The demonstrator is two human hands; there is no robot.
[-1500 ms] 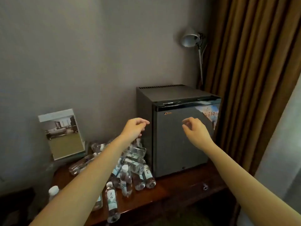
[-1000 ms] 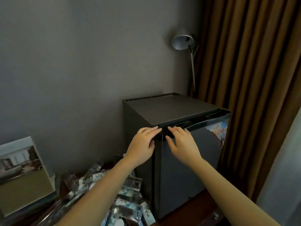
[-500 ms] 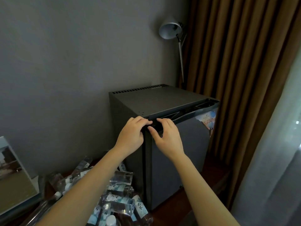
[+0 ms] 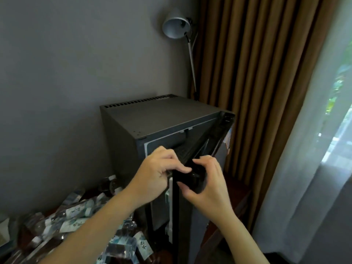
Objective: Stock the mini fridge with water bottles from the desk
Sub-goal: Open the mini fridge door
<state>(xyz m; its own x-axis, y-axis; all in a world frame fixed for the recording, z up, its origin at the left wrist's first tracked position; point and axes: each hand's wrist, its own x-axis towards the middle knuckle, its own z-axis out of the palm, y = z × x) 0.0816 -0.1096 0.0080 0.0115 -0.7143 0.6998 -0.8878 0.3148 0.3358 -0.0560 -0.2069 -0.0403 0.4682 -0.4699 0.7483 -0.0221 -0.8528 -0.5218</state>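
Two hands at the frame's middle, both clamped on the top corner of the fridge door (image 4: 213, 138): left hand (image 4: 158, 172) with fingers curled over the edge and thumb laid along it, right hand (image 4: 207, 180) pinching the glossy black rim between thumb and curled fingers. Door ajar, hinged at 3 o'clock on the mini fridge (image 4: 152, 119), a boxy matte-grey metal cabinet with vent slots along its rear top edge and a pale gasket strip round the opening. Colourful sticker (image 4: 228, 139) on the door front at 3 o'clock, writing unreadable. Water bottles (image 4: 76, 221) heaped at 8 o'clock on the dark wooden surface (image 4: 238, 189): clear crinkled plastic, white-and-blue labels with dark characters, not legible. Dome-shaded metal lamp (image 4: 176, 27) at 12 o'clock; pleated brown curtain (image 4: 257, 73) at 2 o'clock.
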